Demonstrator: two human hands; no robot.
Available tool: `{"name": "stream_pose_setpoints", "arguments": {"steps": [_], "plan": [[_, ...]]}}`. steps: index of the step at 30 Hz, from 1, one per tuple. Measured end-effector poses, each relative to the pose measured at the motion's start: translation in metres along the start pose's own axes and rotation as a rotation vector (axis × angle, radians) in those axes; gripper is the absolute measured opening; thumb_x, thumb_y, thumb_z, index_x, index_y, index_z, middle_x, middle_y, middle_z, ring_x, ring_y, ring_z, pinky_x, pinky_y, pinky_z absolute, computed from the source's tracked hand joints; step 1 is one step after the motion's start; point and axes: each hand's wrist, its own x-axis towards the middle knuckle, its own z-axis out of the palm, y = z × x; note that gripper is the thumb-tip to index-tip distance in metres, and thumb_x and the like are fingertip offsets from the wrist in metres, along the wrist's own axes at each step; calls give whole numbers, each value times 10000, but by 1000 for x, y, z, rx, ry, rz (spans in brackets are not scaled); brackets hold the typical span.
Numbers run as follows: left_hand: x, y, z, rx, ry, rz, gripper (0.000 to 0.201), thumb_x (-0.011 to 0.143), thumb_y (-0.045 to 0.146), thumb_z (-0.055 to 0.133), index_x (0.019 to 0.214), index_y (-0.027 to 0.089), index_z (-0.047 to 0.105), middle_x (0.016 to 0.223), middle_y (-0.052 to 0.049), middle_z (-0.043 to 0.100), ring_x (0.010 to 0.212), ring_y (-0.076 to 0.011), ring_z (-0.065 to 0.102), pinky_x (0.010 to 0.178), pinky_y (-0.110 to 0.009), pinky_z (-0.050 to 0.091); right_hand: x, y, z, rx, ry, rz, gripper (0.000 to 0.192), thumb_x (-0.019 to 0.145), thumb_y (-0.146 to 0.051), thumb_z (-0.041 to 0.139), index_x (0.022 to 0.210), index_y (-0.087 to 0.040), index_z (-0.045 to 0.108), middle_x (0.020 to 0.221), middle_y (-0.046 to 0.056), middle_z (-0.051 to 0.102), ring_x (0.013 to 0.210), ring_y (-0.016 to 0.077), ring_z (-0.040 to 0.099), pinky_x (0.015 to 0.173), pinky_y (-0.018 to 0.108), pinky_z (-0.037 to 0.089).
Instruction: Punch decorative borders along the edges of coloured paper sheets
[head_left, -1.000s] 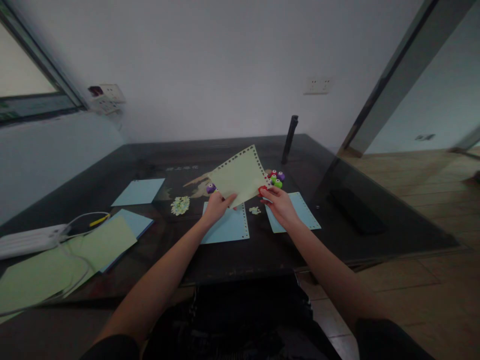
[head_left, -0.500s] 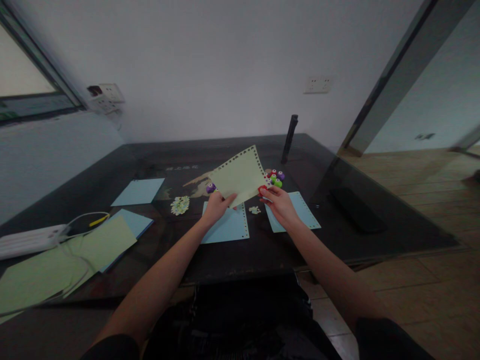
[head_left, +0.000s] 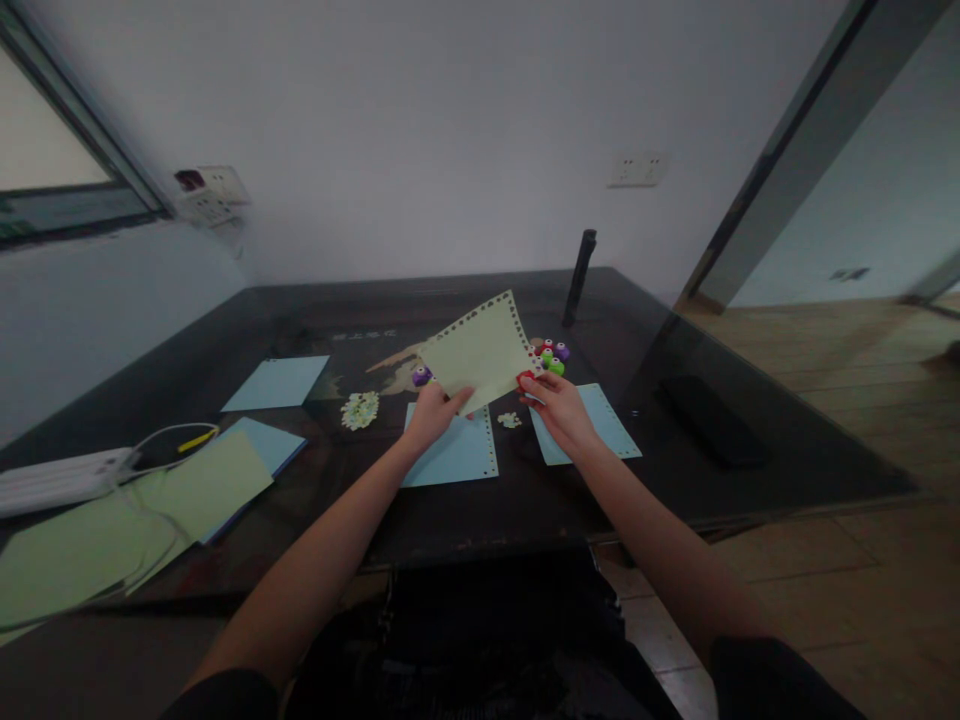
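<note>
My left hand (head_left: pixel 433 415) pinches the lower left part of a pale yellow-green sheet of paper (head_left: pixel 480 350), held tilted above the table. A row of small punched holes runs along the sheet's top and right edges. In my right hand (head_left: pixel 556 402) is a small red craft punch (head_left: pixel 526 380), set at the sheet's lower right corner. Behind that hand stands a cluster of red, green and purple craft punches (head_left: pixel 553 355). Under the hands lie a blue sheet with punched edges (head_left: pixel 454 455) and another one (head_left: pixel 592 425). Between them is a little pile of paper cut-outs (head_left: pixel 509 420).
A larger heap of cut-outs (head_left: pixel 360 410) and a purple punch (head_left: pixel 421 376) sit to the left. Farther left are a blue sheet (head_left: pixel 277 383), stacked yellow-green sheets (head_left: pixel 217 485) and a white power strip (head_left: pixel 60 480) with cables. A black upright object (head_left: pixel 579 278) and a dark flat object (head_left: pixel 712 418) are at right.
</note>
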Motion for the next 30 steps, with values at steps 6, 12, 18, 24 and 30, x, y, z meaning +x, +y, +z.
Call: {"name": "stream_pose_setpoints", "arguments": {"steps": [6, 12, 18, 24, 30], "plan": [[-1, 2, 0, -31, -6, -5, 242, 825, 322, 538, 734, 125, 644, 550, -24, 651, 512, -133, 601, 531, -226, 472, 0, 0, 0, -22, -6, -12, 293, 528, -358, 823, 716, -206, 659, 760, 8, 653, 735, 145, 611, 688, 298, 472], [-1, 5, 0, -22, -2, -3, 227, 826, 307, 541, 730, 126, 639, 546, -20, 648, 502, -126, 595, 533, -226, 475, 0, 0, 0, -16, -1, -10, 282, 529, -345, 821, 711, -206, 657, 752, 5, 647, 713, 137, 600, 669, 287, 457], [-2, 6, 1, -38, 4, -8, 240, 828, 315, 540, 723, 123, 638, 535, -16, 642, 500, -125, 593, 513, -216, 470, 2, 1, -2, -45, 0, -18, 288, 536, -362, 812, 722, -208, 655, 757, 10, 656, 722, 144, 606, 654, 282, 437], [-3, 5, 2, -39, 12, -9, 217, 822, 306, 545, 780, 114, 638, 541, -13, 637, 492, -125, 591, 498, -213, 458, 2, 1, -1, -40, 1, -30, 285, 540, -349, 811, 737, -202, 667, 752, 3, 657, 698, 126, 591, 646, 260, 422], [-1, 2, 3, -47, 16, -23, 214, 819, 302, 551, 793, 112, 645, 538, -18, 637, 481, -127, 591, 488, -216, 456, 3, 2, -3, -59, 2, -39, 295, 535, -361, 809, 738, -201, 665, 767, 13, 668, 704, 138, 595, 651, 273, 411]]}}
